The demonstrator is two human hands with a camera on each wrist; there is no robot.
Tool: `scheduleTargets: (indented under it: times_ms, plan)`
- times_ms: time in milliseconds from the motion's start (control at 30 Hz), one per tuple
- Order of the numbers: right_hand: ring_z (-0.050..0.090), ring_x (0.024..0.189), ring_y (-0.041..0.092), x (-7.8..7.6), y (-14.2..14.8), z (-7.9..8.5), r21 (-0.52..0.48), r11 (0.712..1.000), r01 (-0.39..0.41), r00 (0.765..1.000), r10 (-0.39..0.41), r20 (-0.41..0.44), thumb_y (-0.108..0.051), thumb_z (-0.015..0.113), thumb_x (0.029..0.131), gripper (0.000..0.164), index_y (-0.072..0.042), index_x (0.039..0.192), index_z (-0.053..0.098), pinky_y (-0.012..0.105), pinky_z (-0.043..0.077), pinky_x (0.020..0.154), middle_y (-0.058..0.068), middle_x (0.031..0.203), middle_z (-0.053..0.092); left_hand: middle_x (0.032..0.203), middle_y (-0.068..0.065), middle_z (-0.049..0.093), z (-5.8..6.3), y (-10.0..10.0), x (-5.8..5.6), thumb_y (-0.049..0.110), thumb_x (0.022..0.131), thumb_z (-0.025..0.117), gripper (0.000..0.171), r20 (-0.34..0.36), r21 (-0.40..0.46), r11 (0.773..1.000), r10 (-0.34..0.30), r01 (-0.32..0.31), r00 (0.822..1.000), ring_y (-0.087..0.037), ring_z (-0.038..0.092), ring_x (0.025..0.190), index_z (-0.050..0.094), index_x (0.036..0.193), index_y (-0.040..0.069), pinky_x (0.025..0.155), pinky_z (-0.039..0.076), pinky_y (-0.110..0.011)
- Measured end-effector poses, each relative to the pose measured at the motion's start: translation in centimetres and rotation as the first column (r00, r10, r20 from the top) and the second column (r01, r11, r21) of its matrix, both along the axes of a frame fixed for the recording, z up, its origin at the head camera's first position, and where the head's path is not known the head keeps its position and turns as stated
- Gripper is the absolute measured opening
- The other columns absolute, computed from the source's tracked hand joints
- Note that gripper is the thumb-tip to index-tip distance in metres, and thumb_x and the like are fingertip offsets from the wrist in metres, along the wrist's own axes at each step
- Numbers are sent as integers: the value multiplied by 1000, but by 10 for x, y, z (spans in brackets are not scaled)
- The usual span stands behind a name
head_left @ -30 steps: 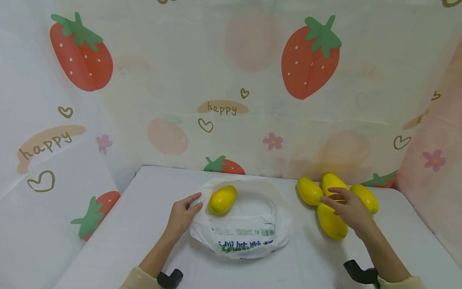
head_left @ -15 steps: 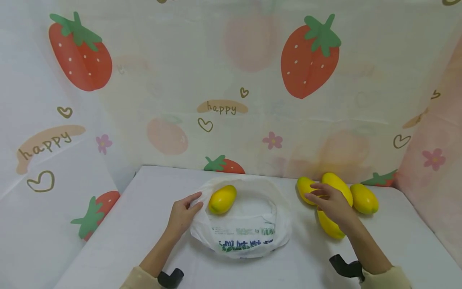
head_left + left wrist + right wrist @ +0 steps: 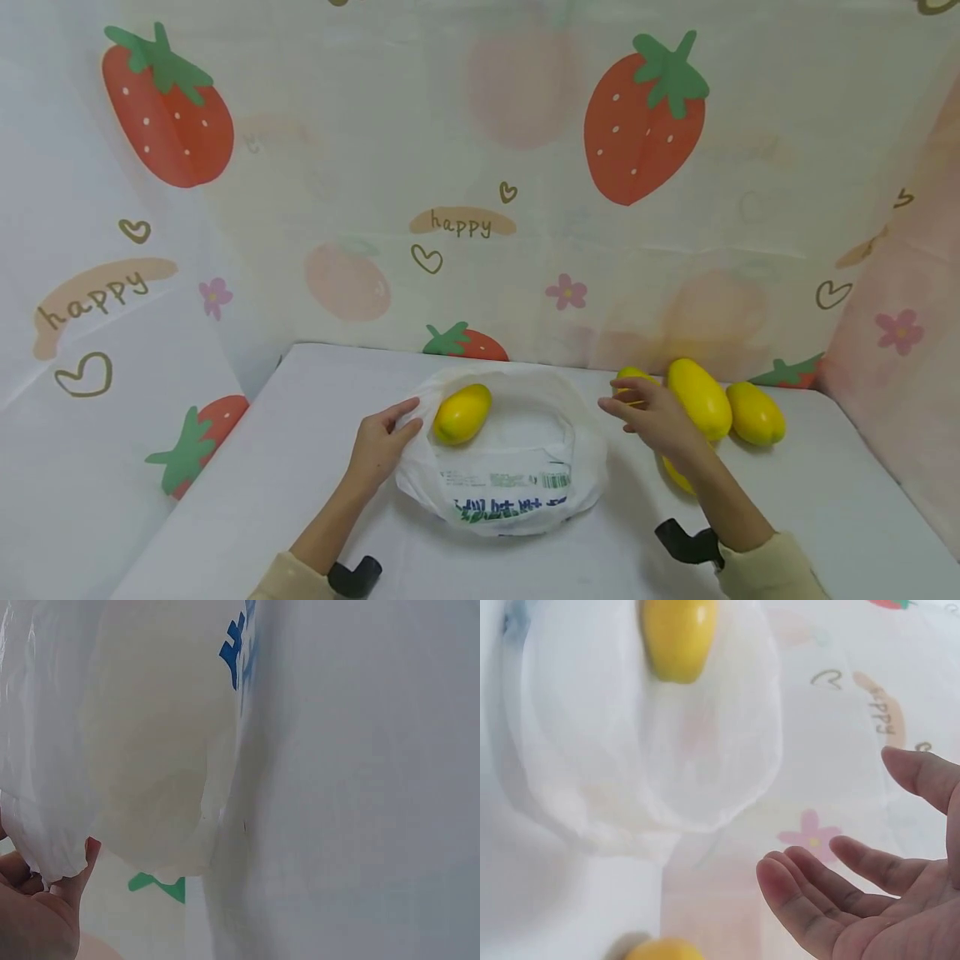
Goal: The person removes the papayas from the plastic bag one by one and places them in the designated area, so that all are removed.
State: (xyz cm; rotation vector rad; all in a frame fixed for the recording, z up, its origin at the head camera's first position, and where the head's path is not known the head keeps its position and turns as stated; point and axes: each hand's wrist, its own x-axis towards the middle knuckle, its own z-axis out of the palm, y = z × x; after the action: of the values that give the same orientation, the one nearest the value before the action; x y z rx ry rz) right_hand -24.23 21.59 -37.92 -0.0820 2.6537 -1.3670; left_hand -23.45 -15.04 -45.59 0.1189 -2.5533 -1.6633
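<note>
A white plastic bag (image 3: 517, 517) lies with its mouth wide, and one yellow mango (image 3: 462, 415) sits inside near its left edge. My left hand (image 3: 381, 446) pinches the bag's left rim between thumb and fingers; the left wrist view shows the film gathered in that hand (image 3: 41, 915). Right of the bag, my right hand (image 3: 656, 421) hovers with fingers spread and nothing in them. It partly covers a mango (image 3: 633, 373) behind it and another (image 3: 677, 479) below it. In the right wrist view the right hand's palm (image 3: 900, 915) is bare.
Two more mangoes, a long one (image 3: 699, 398) and a shorter one (image 3: 756, 414), lie at the back right of the white table (image 3: 300, 383). A strawberry-printed cloth (image 3: 525, 275) hangs behind the table and along both sides.
My right hand has moved left, from over the mangoes toward the bag, uncovering the ones at the right. The left hand, bag and mangoes have stayed in place.
</note>
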Motion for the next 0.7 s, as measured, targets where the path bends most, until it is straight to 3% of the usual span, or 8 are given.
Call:
scheduleTargets:
  times_ms: [167, 400, 700]
  plan:
    - [63, 106, 32, -4, -13, -3, -24, 1000, -17, 1000, 16, -18, -45, 64, 91, 64, -5, 139, 48, 37, 58, 92, 20, 130, 58, 145, -13, 52, 0, 1, -1, 18, 96, 60, 40, -6, -5, 1000, -7, 7, 1000, -31, 43, 140, 58, 135, 8, 110, 40, -40]
    - [63, 107, 33, -10, -31, -9, -48, 998, -36, 999, 37, 8, -43, 65, 90, 63, -6, 139, 48, 42, 56, 95, 18, 131, 58, 145, -12, 53, 0, 1, -1, 19, 96, 60, 40, -14, -6, 1000, -12, 12, 1000, -30, 43, 140, 58, 134, 9, 111, 39, -40]
    - [65, 93, 21, -15, -51, -11, -43, 998, -50, 998, 52, 45, -44, 68, 88, 60, -10, 134, 53, 43, 57, 94, 15, 125, 62, 145, -12, 52, 2, 1, 0, 19, 96, 60, 40, -5, 2, 1000, -22, 22, 1000, -30, 42, 141, 57, 135, 8, 112, 38, -41]
